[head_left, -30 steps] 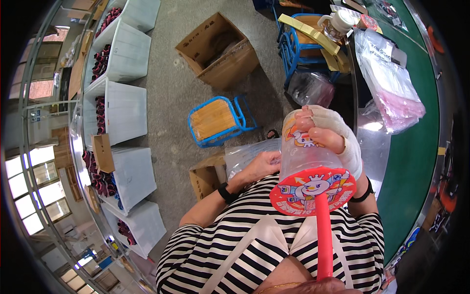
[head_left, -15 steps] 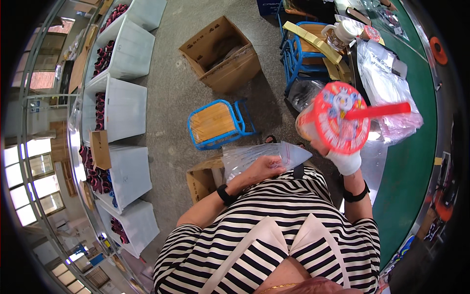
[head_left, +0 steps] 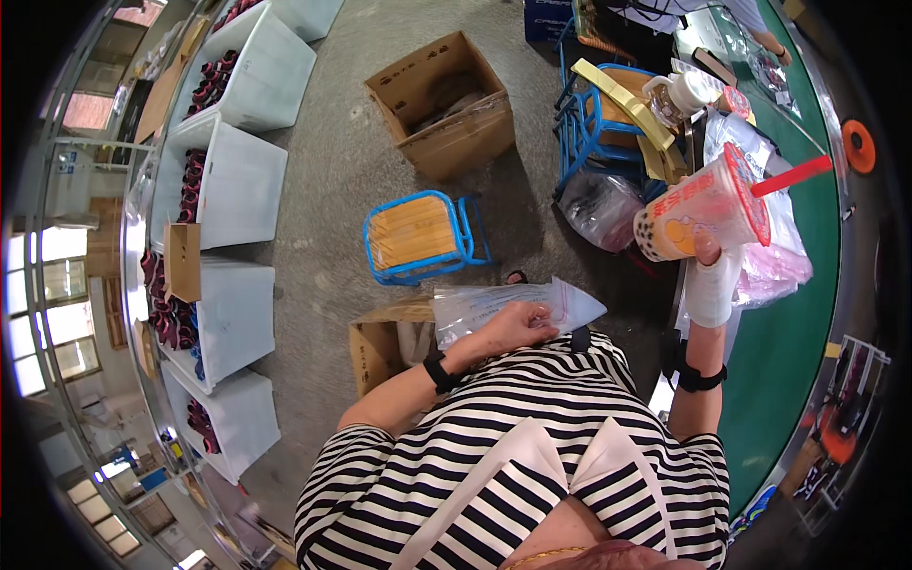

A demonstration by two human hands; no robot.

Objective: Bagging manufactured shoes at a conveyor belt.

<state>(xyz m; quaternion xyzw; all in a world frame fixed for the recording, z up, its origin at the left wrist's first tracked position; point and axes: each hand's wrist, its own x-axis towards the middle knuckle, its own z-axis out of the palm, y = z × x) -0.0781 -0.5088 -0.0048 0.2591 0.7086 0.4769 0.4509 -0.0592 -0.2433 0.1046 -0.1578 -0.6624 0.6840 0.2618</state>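
Near the green surface, the right hand, in a white wrap, grips a cup, held up and tilted, its red straw pointing right; the left hand, fingers curled, holds a clear bag before the striped shirt; beyond the bag, a stool stands on the floor, an open box farther off; bins line the left.
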